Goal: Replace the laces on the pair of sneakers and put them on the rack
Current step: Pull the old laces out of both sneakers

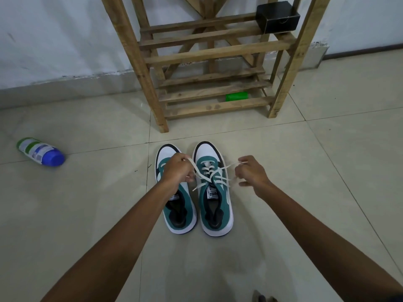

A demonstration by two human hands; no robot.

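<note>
Sneakers (196, 192), teal-and-white, cream lace (201, 172).

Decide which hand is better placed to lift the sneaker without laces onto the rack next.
Left, probably. The left hand hovers directly over the unlaced sneaker; the right hand is beyond the laced sneaker. Both hold lace ends.

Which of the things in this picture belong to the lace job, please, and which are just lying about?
Job:
right sneaker
left sneaker
white lace, pinched by left hand and right hand
wooden rack

Lying about:
bottle on the floor
black box on the rack
green cylinder on the lowest shelf
</note>
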